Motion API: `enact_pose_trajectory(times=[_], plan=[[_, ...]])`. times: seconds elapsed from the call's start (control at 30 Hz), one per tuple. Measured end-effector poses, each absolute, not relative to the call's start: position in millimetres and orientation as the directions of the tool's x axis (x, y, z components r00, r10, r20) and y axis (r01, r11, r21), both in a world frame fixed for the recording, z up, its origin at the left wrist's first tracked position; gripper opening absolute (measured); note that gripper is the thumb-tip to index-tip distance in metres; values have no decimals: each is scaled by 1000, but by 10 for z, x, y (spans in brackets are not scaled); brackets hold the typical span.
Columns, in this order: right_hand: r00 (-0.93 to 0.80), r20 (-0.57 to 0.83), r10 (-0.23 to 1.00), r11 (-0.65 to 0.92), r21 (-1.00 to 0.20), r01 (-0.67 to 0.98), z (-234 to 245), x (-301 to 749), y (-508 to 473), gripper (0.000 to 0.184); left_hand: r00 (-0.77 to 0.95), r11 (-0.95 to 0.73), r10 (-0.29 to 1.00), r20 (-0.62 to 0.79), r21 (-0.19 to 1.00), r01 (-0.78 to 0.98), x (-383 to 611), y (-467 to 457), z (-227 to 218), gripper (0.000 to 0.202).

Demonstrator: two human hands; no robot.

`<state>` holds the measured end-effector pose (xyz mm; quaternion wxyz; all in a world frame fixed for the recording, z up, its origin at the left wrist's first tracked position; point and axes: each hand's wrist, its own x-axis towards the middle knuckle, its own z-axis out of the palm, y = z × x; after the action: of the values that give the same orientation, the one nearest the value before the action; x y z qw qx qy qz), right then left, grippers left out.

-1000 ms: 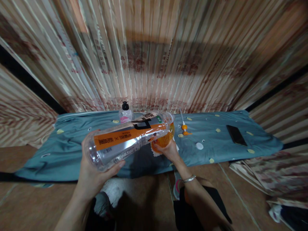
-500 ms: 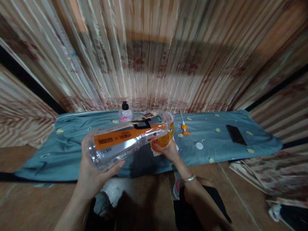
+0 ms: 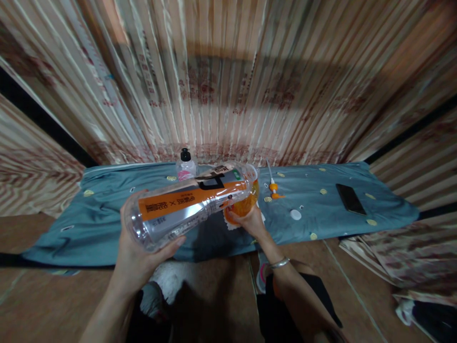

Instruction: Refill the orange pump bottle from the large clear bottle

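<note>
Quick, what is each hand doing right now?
Left hand: closed around the base of the tilted clear bottle.
Right hand: closed on the orange container at the bottle's mouth.

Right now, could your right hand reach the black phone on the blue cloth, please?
Probably not: the right hand grips the orange container, though nothing tall stands between it and the phone.

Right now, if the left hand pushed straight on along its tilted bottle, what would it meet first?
Probably the orange container in the right hand; the clear bottle ends right at it, depth unclear.
</note>
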<state>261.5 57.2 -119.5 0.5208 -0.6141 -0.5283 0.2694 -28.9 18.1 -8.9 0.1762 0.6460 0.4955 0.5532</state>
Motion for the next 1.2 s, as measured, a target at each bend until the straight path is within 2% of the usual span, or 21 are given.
enact_pose_trajectory(times=[0.1, 0.33, 0.87, 1.2], plan=[[310, 209, 928, 92, -931, 353, -1180, 2610, 565, 65, -102, -422, 855, 508, 798, 430, -289, 182, -93, 107], [322, 212, 923, 88, -930, 357, -1130, 2589, 554, 64, -91, -455, 828, 554, 757, 469, -276, 179, -56, 101], [299, 219, 929, 109, -933, 342, -1118, 2581, 558, 64, -104, -429, 851, 514, 797, 424, -290, 176, -73, 105], [300, 226, 927, 119, -934, 338, -1123, 2583, 554, 62, -104, -444, 836, 538, 776, 448, -278, 181, -85, 105]])
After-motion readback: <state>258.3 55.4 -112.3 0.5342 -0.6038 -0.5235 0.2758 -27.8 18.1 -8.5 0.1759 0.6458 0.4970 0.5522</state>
